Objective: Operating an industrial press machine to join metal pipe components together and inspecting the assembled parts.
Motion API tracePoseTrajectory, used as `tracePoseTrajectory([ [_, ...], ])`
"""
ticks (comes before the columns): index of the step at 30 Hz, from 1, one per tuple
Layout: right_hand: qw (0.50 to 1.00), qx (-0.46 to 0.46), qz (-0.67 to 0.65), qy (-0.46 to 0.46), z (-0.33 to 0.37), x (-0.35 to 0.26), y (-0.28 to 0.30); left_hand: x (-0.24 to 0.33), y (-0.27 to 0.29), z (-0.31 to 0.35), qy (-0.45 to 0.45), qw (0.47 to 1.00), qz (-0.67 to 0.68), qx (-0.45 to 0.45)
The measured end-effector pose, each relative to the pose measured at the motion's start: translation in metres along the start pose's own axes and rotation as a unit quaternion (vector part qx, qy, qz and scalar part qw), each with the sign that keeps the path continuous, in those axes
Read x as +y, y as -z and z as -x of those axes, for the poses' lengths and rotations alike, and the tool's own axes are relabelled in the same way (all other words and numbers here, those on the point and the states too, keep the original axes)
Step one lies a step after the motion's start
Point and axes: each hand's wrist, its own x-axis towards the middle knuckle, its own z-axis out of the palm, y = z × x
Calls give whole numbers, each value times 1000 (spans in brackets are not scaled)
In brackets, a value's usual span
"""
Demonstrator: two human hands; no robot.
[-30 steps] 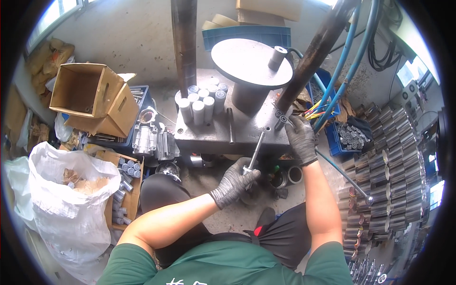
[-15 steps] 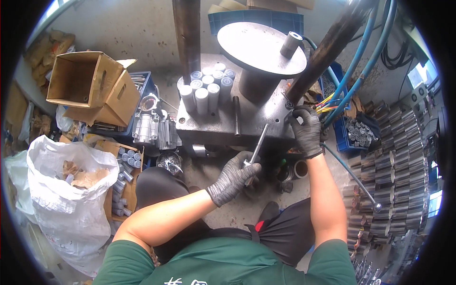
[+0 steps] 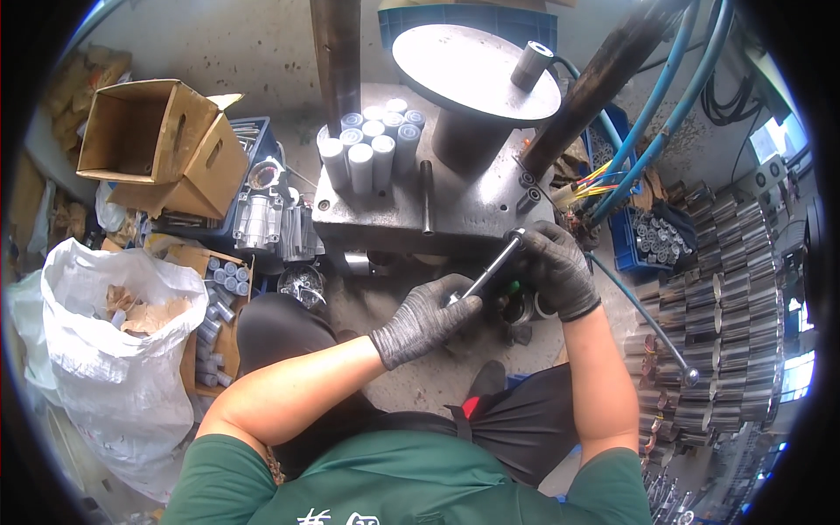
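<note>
Head view: gloved fingers (image 3: 462,304) of the left hand (image 3: 424,319) are curled tight round the lower end of a slim metal wrench handle (image 3: 490,273). Its long axis climbs toward one o'clock, where the right hand (image 3: 557,269) closes over its head at the front edge of the grey steel counter (image 3: 455,210). The right hand is nearer the machine. Grey cylinders (image 3: 367,149) stand at eleven o'clock, well apart.

The light is bright and even, like daylight, with only soft shadows. The round metal plate (image 3: 472,66) shines pale grey. The middle looks sharp. Straight lines bend near the rim, and the corners are black.
</note>
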Motion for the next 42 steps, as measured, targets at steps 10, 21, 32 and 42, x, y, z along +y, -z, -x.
tracePoseTrajectory([
  [10,993,-49,107,25,16,-18,13,12,11,-1,-39,974,-225,7],
  [21,954,-154,256,22,25,-22,5,10,14,3,-100,949,-299,-29],
  [32,971,-56,220,-75,24,-6,-29,-3,17,6,-75,967,-245,-14],
  [42,815,170,445,330,-42,10,6,-32,8,17,85,979,183,20],
])
